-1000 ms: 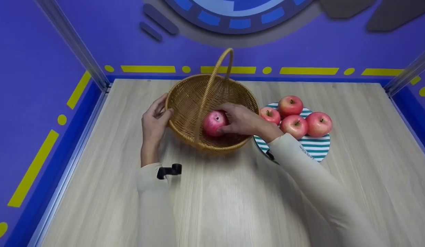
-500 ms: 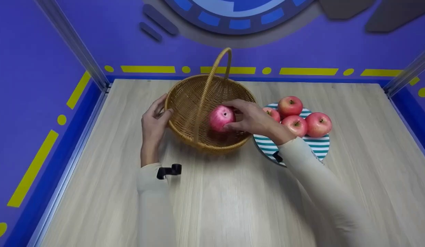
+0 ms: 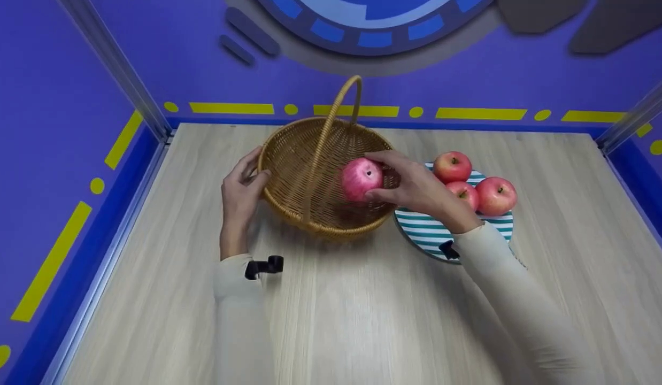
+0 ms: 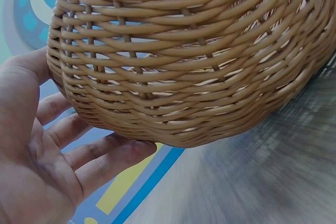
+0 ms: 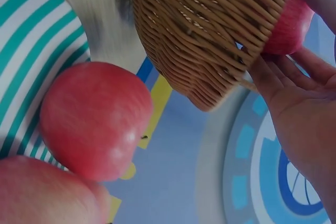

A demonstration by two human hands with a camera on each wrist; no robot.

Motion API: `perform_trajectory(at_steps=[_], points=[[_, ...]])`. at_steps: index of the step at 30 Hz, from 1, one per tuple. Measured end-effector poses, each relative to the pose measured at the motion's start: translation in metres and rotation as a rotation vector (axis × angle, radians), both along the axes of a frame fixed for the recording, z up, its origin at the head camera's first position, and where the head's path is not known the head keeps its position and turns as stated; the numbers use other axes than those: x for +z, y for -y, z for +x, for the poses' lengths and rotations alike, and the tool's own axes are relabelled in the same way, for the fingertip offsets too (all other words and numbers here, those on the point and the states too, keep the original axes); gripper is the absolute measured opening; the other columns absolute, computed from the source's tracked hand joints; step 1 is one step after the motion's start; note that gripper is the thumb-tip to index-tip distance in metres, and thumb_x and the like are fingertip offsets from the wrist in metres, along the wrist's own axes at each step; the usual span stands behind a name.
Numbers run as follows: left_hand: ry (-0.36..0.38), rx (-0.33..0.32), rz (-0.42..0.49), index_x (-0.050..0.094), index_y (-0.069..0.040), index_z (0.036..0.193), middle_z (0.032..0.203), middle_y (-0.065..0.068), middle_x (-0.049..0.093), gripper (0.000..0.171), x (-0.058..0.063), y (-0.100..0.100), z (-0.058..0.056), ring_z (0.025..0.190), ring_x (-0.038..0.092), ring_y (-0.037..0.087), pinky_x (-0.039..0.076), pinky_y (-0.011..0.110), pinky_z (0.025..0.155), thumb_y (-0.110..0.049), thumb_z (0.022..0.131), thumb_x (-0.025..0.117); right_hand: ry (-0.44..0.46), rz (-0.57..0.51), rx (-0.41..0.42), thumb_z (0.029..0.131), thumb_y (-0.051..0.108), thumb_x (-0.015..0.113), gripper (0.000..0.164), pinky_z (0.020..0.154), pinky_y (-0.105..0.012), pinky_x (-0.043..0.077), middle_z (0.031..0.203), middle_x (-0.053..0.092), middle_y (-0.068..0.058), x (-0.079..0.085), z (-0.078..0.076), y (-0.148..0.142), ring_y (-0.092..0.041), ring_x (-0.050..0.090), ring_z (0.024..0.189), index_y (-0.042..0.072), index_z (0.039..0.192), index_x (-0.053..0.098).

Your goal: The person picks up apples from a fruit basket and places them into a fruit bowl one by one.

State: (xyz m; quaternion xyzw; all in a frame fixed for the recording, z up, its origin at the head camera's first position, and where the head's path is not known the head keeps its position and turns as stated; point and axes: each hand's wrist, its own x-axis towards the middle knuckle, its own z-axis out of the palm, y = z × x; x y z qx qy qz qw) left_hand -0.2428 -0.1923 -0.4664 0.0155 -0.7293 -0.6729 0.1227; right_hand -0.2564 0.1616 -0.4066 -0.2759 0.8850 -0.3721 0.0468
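A wicker basket (image 3: 288, 160) with an arched handle is at the centre of the head view. My left hand (image 3: 239, 187) grips its left rim, thumb on top; in the left wrist view the fingers (image 4: 113, 163) lie along the woven side (image 4: 184, 72). Inside the basket's right half, my right hand (image 3: 416, 187) holds a pink-red apple (image 3: 358, 180) between thumb and fingers, its dark-spotted end facing the head camera. From the right wrist, the same apple (image 5: 291, 30) shows at the basket's rim, partly hidden by the wicker.
To the right is a round plate (image 3: 424, 230) with green and white stripes. It bears red apples (image 3: 497, 195), some partly hidden behind my right hand and wrist. Blue panels (image 3: 245, 80) stand behind and beside the wooden table (image 3: 331, 310).
My right hand has moved right and slightly back in the basket, carrying the apple, and now covers the plate's leftmost apple. The left hand and the basket have hardly moved.
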Motion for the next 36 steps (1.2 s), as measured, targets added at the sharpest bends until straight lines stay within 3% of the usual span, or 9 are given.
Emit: perform_trajectory(at_steps=[12, 19, 21, 23, 27, 31, 36], points=[[-0.007, 0.008, -0.019, 0.064, -0.021, 0.150, 0.146, 0.006, 0.064, 0.051, 0.001, -0.002, -0.003, 0.120, 0.070, 0.026, 0.061, 0.045, 0.092, -0.017, 0.099, 0.070, -0.028, -0.153, -0.006, 0.090, 0.023, 0.088, 0.073, 0.102, -0.050, 0.056, 0.149, 0.057, -0.002, 0.011, 0.017, -0.035, -0.027, 0.061, 0.131, 0.017, 0.155, 0.055], [0.002, 0.016, -0.021, 0.064, -0.024, 0.150, 0.146, 0.004, 0.065, 0.051, 0.001, -0.003, -0.001, 0.121, 0.070, 0.023, 0.063, 0.044, 0.085, -0.016, 0.100, 0.070, -0.123, -0.103, -0.054, 0.088, 0.026, 0.091, 0.075, 0.101, -0.052, 0.056, 0.146, 0.060, -0.005, 0.014, 0.030, -0.056, -0.026, 0.064, 0.125, 0.013, 0.154, 0.056], [0.004, 0.017, -0.023, 0.064, -0.024, 0.150, 0.146, 0.005, 0.064, 0.051, 0.001, -0.003, 0.000, 0.121, 0.070, 0.023, 0.063, 0.046, 0.084, -0.016, 0.100, 0.070, -0.131, -0.101, -0.055, 0.088, 0.024, 0.091, 0.075, 0.102, -0.047, 0.056, 0.145, 0.060, -0.006, 0.014, 0.034, -0.062, -0.027, 0.065, 0.123, 0.013, 0.153, 0.057], [0.008, 0.016, -0.027, 0.063, -0.024, 0.151, 0.147, 0.005, 0.064, 0.052, 0.002, -0.003, 0.000, 0.121, 0.070, 0.024, 0.064, 0.045, 0.084, -0.016, 0.100, 0.070, -0.144, -0.094, -0.064, 0.086, 0.022, 0.092, 0.075, 0.103, -0.034, 0.055, 0.144, 0.060, -0.006, 0.012, 0.037, -0.070, -0.026, 0.064, 0.125, 0.013, 0.153, 0.057], [0.018, 0.023, -0.028, 0.061, -0.022, 0.153, 0.149, 0.006, 0.062, 0.053, 0.002, -0.003, 0.000, 0.122, 0.069, 0.026, 0.064, 0.037, 0.078, -0.015, 0.100, 0.070, -0.191, -0.075, -0.085, 0.084, 0.019, 0.093, 0.075, 0.098, -0.012, 0.047, 0.145, 0.062, -0.005, 0.006, 0.044, -0.083, -0.024, 0.062, 0.126, 0.012, 0.151, 0.059], [0.024, 0.023, -0.029, 0.061, -0.024, 0.152, 0.149, 0.005, 0.062, 0.053, 0.002, -0.003, 0.000, 0.122, 0.069, 0.025, 0.063, 0.031, 0.074, -0.016, 0.100, 0.070, -0.204, -0.092, -0.085, 0.082, 0.013, 0.094, 0.077, 0.097, -0.011, 0.047, 0.144, 0.064, -0.006, 0.001, 0.050, -0.094, -0.026, 0.066, 0.122, 0.010, 0.150, 0.060], [0.007, 0.006, -0.014, 0.062, -0.022, 0.152, 0.148, 0.005, 0.063, 0.052, 0.001, -0.002, 0.001, 0.121, 0.070, 0.024, 0.064, 0.034, 0.078, -0.016, 0.100, 0.069, -0.209, -0.050, -0.095, 0.079, 0.010, 0.096, 0.081, 0.095, -0.009, 0.047, 0.145, 0.063, -0.006, -0.001, 0.056, -0.103, -0.028, 0.064, 0.124, 0.008, 0.151, 0.059]])
